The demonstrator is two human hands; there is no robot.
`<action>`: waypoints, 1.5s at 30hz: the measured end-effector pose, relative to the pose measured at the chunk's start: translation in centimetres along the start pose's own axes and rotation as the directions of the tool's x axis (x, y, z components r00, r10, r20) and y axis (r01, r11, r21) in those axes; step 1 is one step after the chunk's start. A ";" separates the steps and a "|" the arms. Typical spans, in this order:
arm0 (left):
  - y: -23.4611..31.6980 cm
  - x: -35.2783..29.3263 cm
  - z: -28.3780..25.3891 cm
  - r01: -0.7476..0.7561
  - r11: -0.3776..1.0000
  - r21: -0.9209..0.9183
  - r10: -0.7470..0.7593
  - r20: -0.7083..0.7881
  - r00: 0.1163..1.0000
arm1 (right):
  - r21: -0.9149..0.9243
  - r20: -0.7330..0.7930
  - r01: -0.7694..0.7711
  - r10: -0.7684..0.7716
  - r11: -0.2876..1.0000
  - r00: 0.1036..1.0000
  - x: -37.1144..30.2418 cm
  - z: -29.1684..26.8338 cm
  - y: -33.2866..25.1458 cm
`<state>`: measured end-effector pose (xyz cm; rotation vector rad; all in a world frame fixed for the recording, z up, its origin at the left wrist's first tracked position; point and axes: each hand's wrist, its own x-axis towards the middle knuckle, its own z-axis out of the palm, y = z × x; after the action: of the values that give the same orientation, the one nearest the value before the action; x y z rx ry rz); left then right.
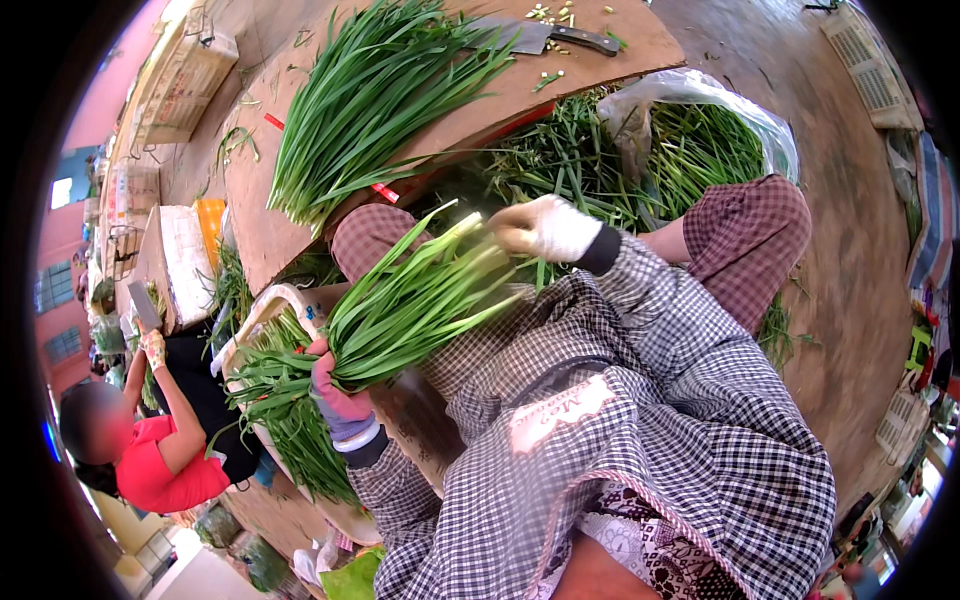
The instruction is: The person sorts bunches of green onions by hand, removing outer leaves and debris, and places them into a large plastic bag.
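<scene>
So I've got this loose bunch of long, flat green leaves with pale stem ends (415,320) out over my lap, and my left hand (340,398), in a purple-and-pink knit glove with a grey cuff, is wrapped around it down at the leafy end. My right hand (555,228), in a white glove with a dark wristband, is right up by the pale ends, but the fingertips are blurred, so I can't tell if they're pinching a stem or just brushing past. What bugs me is how the stems fan out past my grip with nothing tying them: ease off a bit on the left and I reckon some would slide into my lap, or into the pale, worn tub (290,297) of greens just beside that hand. Tugging too hard on the right could tear a leaf or drag its neighbours out with it. Anything dropped near my knees might get lost in the messy heap of dark green leaves (550,150) under the edge of the brown wooden board (640,60). Oh, and the wide-bladed knife with a dark handle (585,40) has its blade partly under the big green pile (370,110) up there, so grabbing leaves blindly could mean a nick.
</scene>
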<state>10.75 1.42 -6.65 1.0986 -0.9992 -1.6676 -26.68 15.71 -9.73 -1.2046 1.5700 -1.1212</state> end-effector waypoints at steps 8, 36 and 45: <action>-0.2 0.4 1.6 0.052 0.994 -0.093 -0.049 0.035 0.998 | 0.460 -0.044 -0.092 0.126 0.883 0.991 0.6 0.7 0.4; -0.4 -2.1 5.4 0.092 0.996 -0.020 -0.091 0.025 0.995 | -0.125 -0.362 0.267 -0.294 0.956 0.885 4.7 4.1 0.2; -4.7 3.9 2.6 -0.053 0.995 -0.086 0.052 -0.015 0.999 | 0.010 -0.298 0.118 -0.110 0.993 0.948 0.0 2.1 0.9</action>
<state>6.37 -0.52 -11.19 1.0166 -0.9317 -1.6441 -24.91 15.52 -11.10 -1.1600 1.7176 -1.4501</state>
